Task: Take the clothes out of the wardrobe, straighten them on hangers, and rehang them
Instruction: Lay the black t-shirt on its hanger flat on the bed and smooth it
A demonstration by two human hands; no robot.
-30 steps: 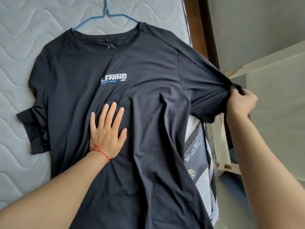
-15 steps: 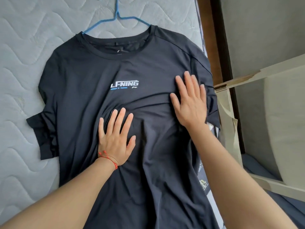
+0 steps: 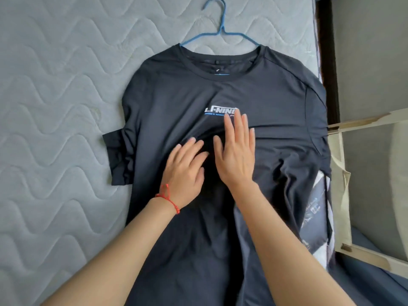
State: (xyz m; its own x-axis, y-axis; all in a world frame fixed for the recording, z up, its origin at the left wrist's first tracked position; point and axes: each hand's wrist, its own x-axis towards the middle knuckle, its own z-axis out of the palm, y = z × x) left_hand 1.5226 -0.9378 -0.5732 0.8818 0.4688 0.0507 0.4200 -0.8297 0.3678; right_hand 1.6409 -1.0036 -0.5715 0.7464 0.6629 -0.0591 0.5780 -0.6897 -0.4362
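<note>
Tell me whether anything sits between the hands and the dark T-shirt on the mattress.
Nothing visible does. The left hand and right hand both lie flat, directly on the chest of the dark navy T-shirt, which is spread on the grey quilted mattress with the blue wire hanger in its collar.

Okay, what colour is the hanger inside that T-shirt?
Blue. The hanger shows best in the head view, its hook lying on the mattress above the collar.

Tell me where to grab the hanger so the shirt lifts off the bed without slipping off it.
Grip the hanger by its bare blue hook and neck, coming from the far side, above the collar. That is the only part showing; both arms run inside the T-shirt, which lies flat on the mattress. Lifting from the centred hook should keep the shoulders level.
</note>
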